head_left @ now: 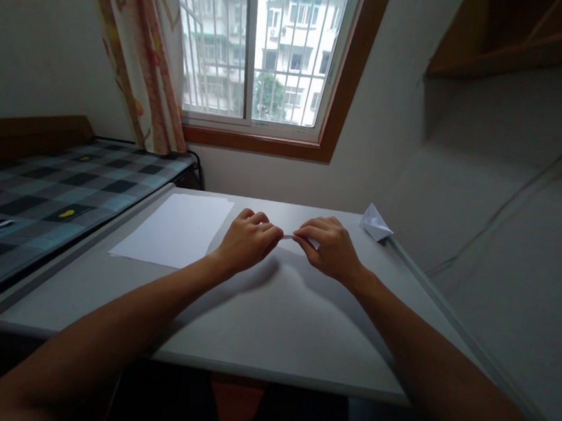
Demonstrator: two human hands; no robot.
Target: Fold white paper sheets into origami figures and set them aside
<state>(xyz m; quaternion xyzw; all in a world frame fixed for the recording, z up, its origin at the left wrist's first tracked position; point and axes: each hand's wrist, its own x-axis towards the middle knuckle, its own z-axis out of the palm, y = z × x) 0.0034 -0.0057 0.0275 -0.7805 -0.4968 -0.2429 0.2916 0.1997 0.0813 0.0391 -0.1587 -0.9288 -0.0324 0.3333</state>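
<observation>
Arms (127,315) reach in from the lower corners, left hand (251,239) and right hand (330,248) pinched closed on paper (288,237) at centre. Table (272,320) gives room down to its front edge; sheets (177,228) lie left, boat (376,224) right.

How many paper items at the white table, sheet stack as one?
3: sheet stack at left on the table, small piece pinched by the left hand and right hand, folded paper shape near the far right corner. Hands may hide more.

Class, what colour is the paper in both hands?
The paper is white, clearest in the head view.
</observation>
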